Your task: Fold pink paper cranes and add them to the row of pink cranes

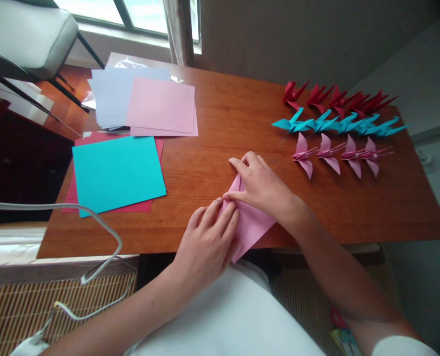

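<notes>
A folded sheet of pink paper [255,225] lies at the front edge of the table, its lower corner reaching past the edge. My left hand [208,237] presses on the paper's left side, fingers bent and close together. On the paper's upper part is my right hand [262,185], its thumb near my left fingertips and its other fingers curled over the top corner. Both hands grip the paper, and they cover much of its left and upper edges.
Rows of red [318,96], blue [326,122] and pink paper cranes [348,153] stand at the right. Turquoise sheets [118,173] over red ones, and pink sheets [162,104] over pale ones, lie at the left. A white cable [109,230] hangs by the left front corner.
</notes>
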`<state>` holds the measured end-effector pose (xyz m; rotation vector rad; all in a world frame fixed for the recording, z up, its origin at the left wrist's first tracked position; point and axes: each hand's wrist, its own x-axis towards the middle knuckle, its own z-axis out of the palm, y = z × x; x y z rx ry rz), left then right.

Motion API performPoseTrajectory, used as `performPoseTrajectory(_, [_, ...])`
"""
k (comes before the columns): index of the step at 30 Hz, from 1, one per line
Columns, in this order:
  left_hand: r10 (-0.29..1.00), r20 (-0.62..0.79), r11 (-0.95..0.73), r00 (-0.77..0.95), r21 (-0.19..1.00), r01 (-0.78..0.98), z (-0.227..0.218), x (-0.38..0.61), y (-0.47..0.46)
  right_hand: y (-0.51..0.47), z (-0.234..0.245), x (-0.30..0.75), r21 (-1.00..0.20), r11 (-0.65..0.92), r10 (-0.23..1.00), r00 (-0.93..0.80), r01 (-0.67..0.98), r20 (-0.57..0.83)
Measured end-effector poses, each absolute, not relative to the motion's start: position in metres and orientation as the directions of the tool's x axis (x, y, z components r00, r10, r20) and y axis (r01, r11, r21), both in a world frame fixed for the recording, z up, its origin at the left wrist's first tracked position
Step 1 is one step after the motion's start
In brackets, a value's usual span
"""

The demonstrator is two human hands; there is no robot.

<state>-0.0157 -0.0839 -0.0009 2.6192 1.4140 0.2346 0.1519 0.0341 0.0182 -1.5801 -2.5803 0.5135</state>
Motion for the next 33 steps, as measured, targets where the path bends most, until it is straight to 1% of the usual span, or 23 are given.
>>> performPoseTrajectory(4, [0.836, 0.065, -0.545, 0.544, 0.21, 0.812, -0.002, -0.016, -0.084, 0.034, 0.017, 0.152, -0.319, 0.405, 0.881, -0.46, 0.857, -0.116])
performPoseTrajectory(8, [0.837, 0.071, -0.544, 0.542, 0.212, 0.812, -0.001, -0.016, -0.084, 0.046, 0.013, 0.158, -0.371, 0.392, 0.876, -0.465, 0.842, -0.13])
performPoseTrajectory(12, [0.838, 0.08, -0.543, 0.539, 0.212, 0.813, 0.0, -0.016, -0.085, 0.064, 0.011, 0.168, -0.48, 0.365, 0.87, -0.476, 0.798, -0.129])
performPoseTrajectory(15, [0.841, 0.078, -0.539, 0.536, 0.211, 0.816, 0.001, -0.016, -0.085, 0.075, 0.01, 0.175, -0.59, 0.35, 0.863, -0.496, 0.727, -0.099])
performPoseTrajectory(17, [0.841, 0.078, -0.539, 0.536, 0.211, 0.815, 0.001, -0.015, -0.085, 0.08, 0.009, 0.179, -0.631, 0.353, 0.856, -0.511, 0.69, -0.08])
performPoseTrajectory(22, [0.839, 0.081, -0.541, 0.538, 0.214, 0.813, -0.001, -0.016, -0.085, 0.086, 0.003, 0.188, -0.604, 0.426, 0.846, -0.534, 0.674, 0.0])
performPoseTrajectory(27, [0.842, 0.083, -0.536, 0.533, 0.236, 0.811, 0.001, -0.015, -0.083, 0.087, -0.003, 0.193, -0.64, 0.429, 0.855, -0.516, 0.638, 0.059])
performPoseTrajectory(30, [0.838, 0.123, -0.544, 0.532, 0.274, 0.793, 0.001, -0.017, -0.081, 0.083, -0.005, 0.194, -0.648, 0.428, 0.865, -0.492, 0.63, 0.093])
performPoseTrajectory(33, [0.836, 0.21, -0.549, 0.507, 0.333, 0.767, -0.005, -0.025, -0.074, 0.075, -0.004, 0.193, -0.665, 0.429, 0.871, -0.475, 0.611, 0.126])
